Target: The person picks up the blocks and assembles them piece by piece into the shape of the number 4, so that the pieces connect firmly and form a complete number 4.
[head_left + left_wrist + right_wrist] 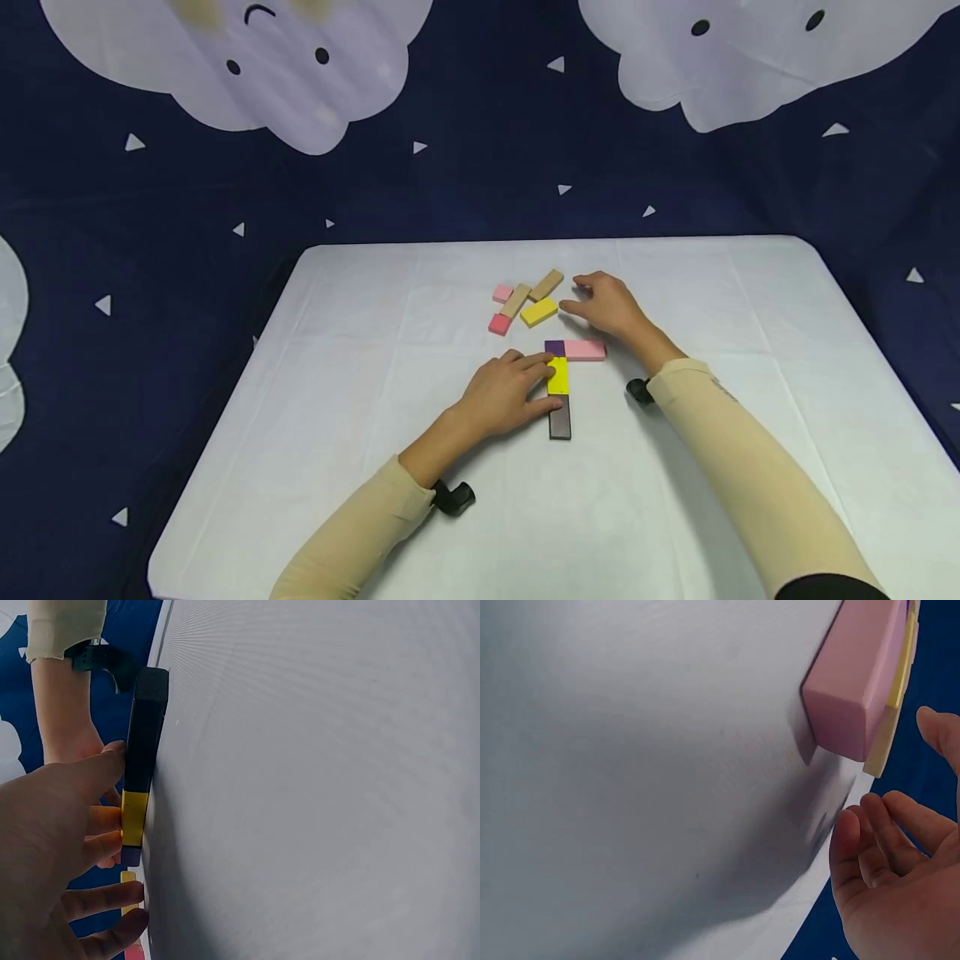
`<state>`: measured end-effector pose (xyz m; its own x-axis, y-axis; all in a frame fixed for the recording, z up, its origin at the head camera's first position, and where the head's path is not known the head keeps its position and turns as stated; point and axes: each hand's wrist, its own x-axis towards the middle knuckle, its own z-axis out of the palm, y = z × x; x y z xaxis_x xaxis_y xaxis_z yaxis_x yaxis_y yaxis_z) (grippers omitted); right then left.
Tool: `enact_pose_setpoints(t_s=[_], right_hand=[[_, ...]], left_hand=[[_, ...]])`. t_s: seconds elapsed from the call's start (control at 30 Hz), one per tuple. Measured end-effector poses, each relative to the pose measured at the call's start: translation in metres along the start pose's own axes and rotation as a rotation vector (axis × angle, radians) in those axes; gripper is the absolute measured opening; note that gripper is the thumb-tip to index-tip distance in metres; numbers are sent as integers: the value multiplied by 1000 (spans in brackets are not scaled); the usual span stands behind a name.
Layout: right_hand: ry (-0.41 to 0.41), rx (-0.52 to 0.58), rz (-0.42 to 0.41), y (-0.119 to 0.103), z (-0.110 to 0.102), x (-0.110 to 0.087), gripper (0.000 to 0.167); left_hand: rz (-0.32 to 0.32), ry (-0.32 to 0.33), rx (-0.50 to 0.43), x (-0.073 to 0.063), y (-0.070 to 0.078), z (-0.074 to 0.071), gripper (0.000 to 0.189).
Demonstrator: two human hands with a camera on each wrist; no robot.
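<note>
The assembly stood on the white-covered counter (337,400), with its near end formed by a dark grey rectangular block (559,421). A bright yellow rectangular block (560,382) adjoined its far end, and a small purple square-faced block (554,348) followed in the same line. A long pink rectangular block (588,351) extended to the right from the purple block, giving the 4 joined blocks an angled layout.

The left hand (504,398) was beside the line, fingers extended and parted; its thumb touched the dark grey block and its fingertips rested at the left side of the yellow section. It was not wrapped around any block.

The right hand (603,306) was beyond the pink block, fingers gently bent, with a gap between thumb and fingers and nothing in its grasp. Its thumb was just beside the loose yellow rectangular block (539,312); contact could not be confirmed.

At the far side of the assembly, 5 blocks lay loose: the yellow piece, a small red block (498,325), a near beige wood-like block (515,301), a small light pink block (502,293) and a far beige wood-like block (547,285). They lay at mixed angles, close together.

Judged by the layout, 4 of the 9 visible blocks were set in place and 5 were unplaced. The final arrangement could not be determined.
</note>
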<state>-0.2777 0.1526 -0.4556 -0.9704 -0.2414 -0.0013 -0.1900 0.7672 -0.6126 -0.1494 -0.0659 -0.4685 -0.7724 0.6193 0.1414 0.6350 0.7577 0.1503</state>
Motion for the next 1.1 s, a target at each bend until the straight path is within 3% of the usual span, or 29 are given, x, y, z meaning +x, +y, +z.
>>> enact_pose_setpoints(t_s=[0.3,0.83,1.1], right_hand=[[19,-3,46,-6,6,9,76],[37,-100,130,-30,21,17,84],[52,-85,126,-35,24,19,87]], left_hand=[[4,7,2,0,0,1,53],[16,23,-1,-2,0,3,54],[24,30,14,-1,-2,2,54]])
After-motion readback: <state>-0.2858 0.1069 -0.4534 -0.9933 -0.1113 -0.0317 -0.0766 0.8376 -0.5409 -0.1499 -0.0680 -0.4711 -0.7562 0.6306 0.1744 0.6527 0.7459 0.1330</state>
